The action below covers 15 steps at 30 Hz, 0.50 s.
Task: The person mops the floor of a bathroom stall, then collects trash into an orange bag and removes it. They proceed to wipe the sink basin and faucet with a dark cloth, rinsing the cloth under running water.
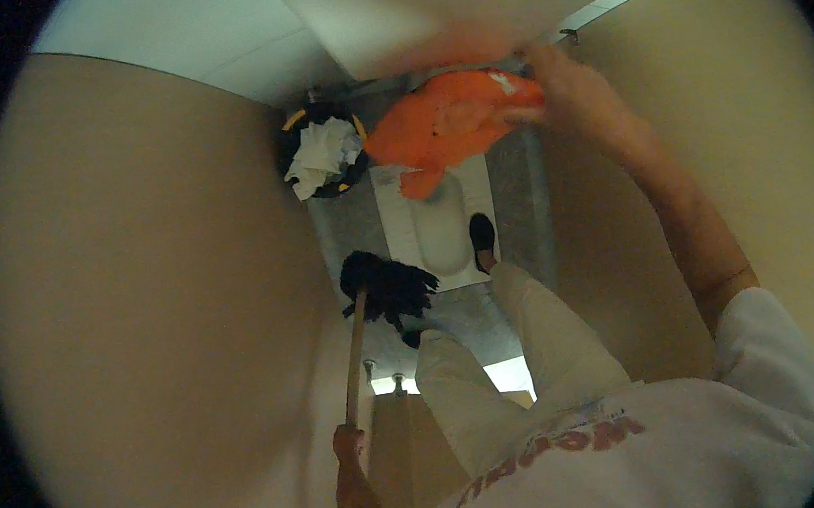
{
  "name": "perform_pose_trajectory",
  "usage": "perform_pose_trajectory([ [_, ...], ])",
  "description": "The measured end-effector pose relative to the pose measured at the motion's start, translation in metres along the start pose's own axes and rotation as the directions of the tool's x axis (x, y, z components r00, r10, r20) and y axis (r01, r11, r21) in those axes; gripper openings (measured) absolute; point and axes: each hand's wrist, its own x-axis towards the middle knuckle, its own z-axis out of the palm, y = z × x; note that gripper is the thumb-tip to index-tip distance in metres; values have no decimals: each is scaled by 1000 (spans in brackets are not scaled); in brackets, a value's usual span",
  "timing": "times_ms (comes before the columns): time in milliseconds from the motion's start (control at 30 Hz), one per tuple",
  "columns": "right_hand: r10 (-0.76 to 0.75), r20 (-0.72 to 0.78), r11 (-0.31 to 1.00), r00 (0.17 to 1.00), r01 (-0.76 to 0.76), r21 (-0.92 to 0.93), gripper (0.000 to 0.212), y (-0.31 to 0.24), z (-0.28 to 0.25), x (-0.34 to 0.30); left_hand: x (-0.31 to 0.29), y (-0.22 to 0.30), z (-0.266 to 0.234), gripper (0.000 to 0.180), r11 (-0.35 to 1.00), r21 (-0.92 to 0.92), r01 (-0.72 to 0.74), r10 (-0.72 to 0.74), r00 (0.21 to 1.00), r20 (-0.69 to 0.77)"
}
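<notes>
My left hand (348, 441), low on the left, is closed around the wooden handle (355, 360) of a mop. Its dark, stringy mop head (386, 287) rests on the floor beside the squat toilet. At the upper right, my right hand (568, 100) grips the right end of a crumpled orange cloth (449, 120) with a small whitish patch on it. The cloth spreads over the far end of the white squat toilet (398, 211), just below the white cistern (454, 18). Whatever lies behind the cloth is hidden.
A waste bin with a black liner (363, 166) and crumpled white paper (326, 155) stands left of the cloth. Tan partitions (163, 227) close in on both sides. My shoe (483, 233) is on the toilet's right edge. A small fitting (570, 36) sits on the right partition.
</notes>
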Motion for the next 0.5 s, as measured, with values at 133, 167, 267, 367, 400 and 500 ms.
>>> perform_pose_trajectory([
  [133,128,573,992,810,-94,-87,54,44,71,3,21,-30,5,42,972,232,-43,82,984,-161],
  [167,69,501,987,863,-132,90,51,52,92,1,24,-38,5,44,962,271,-36,84,982,-169],
  [267,244,583,577,775,-599,555,45,19,124,13,22,-55,28,45,927,375,9,65,981,-183],
  [367,308,700,105,645,-754,648,42,7,158,-5,49,-61,54,45,885,461,-60,209,937,-279],
  [400,304,710,13,636,-747,664,41,8,169,-15,64,-66,56,44,863,496,-95,322,860,-396],
  [500,328,702,-113,632,-711,694,45,-6,204,-28,56,53,-5,36,795,396,-461,603,676,-423],
])
